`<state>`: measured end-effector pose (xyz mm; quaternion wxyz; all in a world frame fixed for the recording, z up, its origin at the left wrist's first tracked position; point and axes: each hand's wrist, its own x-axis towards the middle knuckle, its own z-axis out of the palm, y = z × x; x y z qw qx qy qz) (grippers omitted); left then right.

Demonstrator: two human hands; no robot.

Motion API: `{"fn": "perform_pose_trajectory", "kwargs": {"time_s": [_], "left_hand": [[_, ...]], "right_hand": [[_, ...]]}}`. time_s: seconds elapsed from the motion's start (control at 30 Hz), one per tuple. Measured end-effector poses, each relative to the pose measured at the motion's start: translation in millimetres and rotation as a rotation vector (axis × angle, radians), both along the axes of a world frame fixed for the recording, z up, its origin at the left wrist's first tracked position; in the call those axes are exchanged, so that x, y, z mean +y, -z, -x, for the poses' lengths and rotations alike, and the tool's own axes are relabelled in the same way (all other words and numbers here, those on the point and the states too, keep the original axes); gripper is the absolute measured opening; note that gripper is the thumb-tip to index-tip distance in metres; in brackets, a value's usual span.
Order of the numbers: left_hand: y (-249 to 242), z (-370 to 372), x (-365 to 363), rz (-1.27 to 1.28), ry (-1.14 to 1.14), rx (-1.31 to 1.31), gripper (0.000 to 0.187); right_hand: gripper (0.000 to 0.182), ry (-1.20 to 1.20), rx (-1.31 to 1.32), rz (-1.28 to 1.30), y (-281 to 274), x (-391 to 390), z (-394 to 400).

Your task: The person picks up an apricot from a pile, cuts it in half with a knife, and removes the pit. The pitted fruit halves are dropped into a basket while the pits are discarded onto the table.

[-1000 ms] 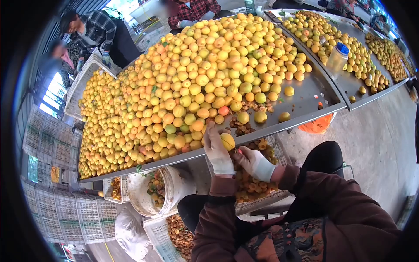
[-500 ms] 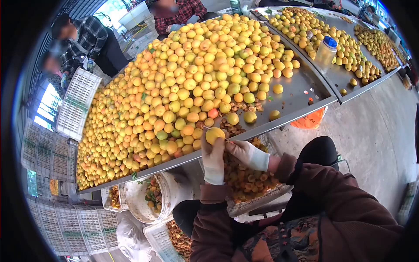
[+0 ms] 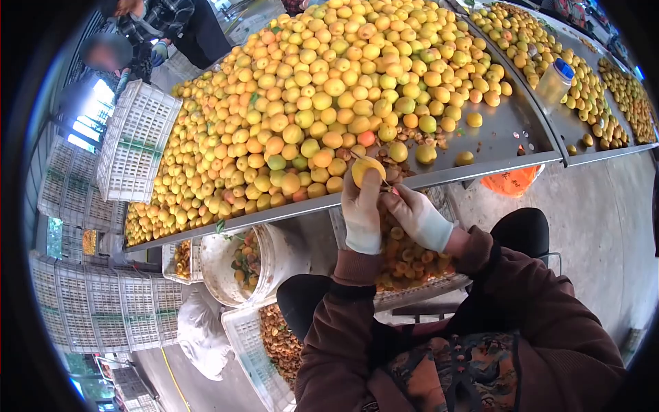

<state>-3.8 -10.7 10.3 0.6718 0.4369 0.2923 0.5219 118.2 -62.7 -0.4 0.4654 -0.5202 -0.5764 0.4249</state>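
Observation:
My left hand [image 3: 362,209], in a pale glove, is closed around a yellow apricot [image 3: 368,169] just over the near edge of the sorting table. My right hand [image 3: 419,216], gloved too, pinches its thumb and fingers close beside that fruit; a small thin thing shows at its fingertips, too small to name. A big heap of apricots [image 3: 302,120] covers the metal table [image 3: 511,134] beyond my hands. Below them sits a crate of split apricot pieces [image 3: 408,257], partly hidden by my wrists.
Left of my knees stand a white bucket [image 3: 285,257] and a crate of brown pits [image 3: 237,329]. A white sack [image 3: 202,333] lies beside them. Far left, a person [image 3: 168,20] is near a tilted white crate [image 3: 137,141]. A blue-lidded jar [image 3: 555,86] stands on the right table.
The view has tilted down and turned slightly left. My left hand keeps hold of the apricot, and my right fingertips are now closer against it. The far-left crate has shifted toward the table.

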Motion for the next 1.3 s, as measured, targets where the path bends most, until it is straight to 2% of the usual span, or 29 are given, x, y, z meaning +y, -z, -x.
{"fn": "perform_pose_trajectory", "kwargs": {"time_s": [0.03,0.1,0.13,0.17,0.2,0.33,0.47,0.53,0.57,0.6,0.67,0.7,0.73,0.8,0.87,0.93,0.97,1.0,1.07,1.13,1.17,1.2,1.27,1.3], "left_hand": [[-1,-6,-6,0.178,0.003,-0.138,0.045],[15,-1,-3,0.245,0.03,-0.174,0.05],[25,-1,-2,0.31,0.072,-0.209,0.054],[29,-3,-3,0.3,-0.042,-0.158,0.057],[23,-10,-3,0.328,0.003,-0.335,0.06],[25,-5,0,0.334,0.016,-0.359,0.064],[11,5,-1,0.302,0.07,-0.397,0.066],[9,2,0,0.492,-0.08,-0.351,0.063],[16,3,-2,0.423,0.013,-0.251,0.058],[28,-6,-4,0.424,0.031,-0.25,0.058],[47,-25,-12,0.012,-0.016,0.101,0.052],[33,-25,-24,-0.1,-0.075,0.377,0.042],[24,-28,-27,-0.106,-0.078,0.379,0.042],[15,-34,-31,-0.186,-0.249,0.453,0.038],[22,-37,-27,-0.131,-0.281,0.389,0.032],[25,-39,-31,-0.433,-0.352,0.595,0.027],[30,-41,-30,-0.393,-0.33,0.606,0.025],[22,-37,-34,-0.566,-0.343,0.813,0.029],[40,-39,-32,-0.517,-0.351,0.738,0.032],[58,-38,-29,-0.461,-0.328,0.787,0.032],[55,-40,-26,0.001,-0.192,0.441,0.035],[49,-50,-29,0.354,-0.2,0.119,0.048],[61,-49,-28,0.501,-0.078,-0.187,0.045],[60,-46,-30,0.504,-0.082,-0.194,0.045]], "right_hand": [[0.045,-0.003,-0.002,0.007,8,0,0],[0.036,0.125,-0.289,-0.017,30,9,2],[0.036,0.131,-0.292,-0.017,38,9,5],[0.035,0.131,-0.308,-0.071,39,10,6],[0.034,0.138,-0.328,-0.128,40,12,5],[0.034,0.109,-0.327,-0.09,38,13,5],[0.033,0.084,-0.386,-0.171,5,3,-3],[0.033,0.303,-0.149,-0.231,-13,1,-7],[0.029,0.327,0.024,-0.215,-24,5,-12],[0.029,0.344,0.018,-0.217,-27,7,-15],[0.026,0.383,-0.12,-0.248,-28,13,-16],[0.024,0.429,-0.14,-0.212,-25,14,-14],[0.024,0.428,-0.137,-0.218,-21,16,-11],[0.022,0.516,-0.032,-0.071,-10,21,-6],[0.022,0.565,0.034,-0.136,-3,25,3],[0.021,0.607,0.109,-0.182,1,24,8],[0.02,0.628,0.107,-0.172,-9,19,7],[0.02,0.643,0.106,-0.16,-16,15,7],[0.02,0.622,0.066,-0.187,-16,14,3],[0.017,0.586,-0.027,-0.135,-10,15,0],[0.016,0.565,-0.027,-0.142,-5,13,0],[0.016,0.551,-0.029,-0.155,-3,13,0],[0.013,0.536,-0.042,-0.223,-3,9,1],[0.012,0.516,-0.169,-0.268,-4,6,-1]]}}
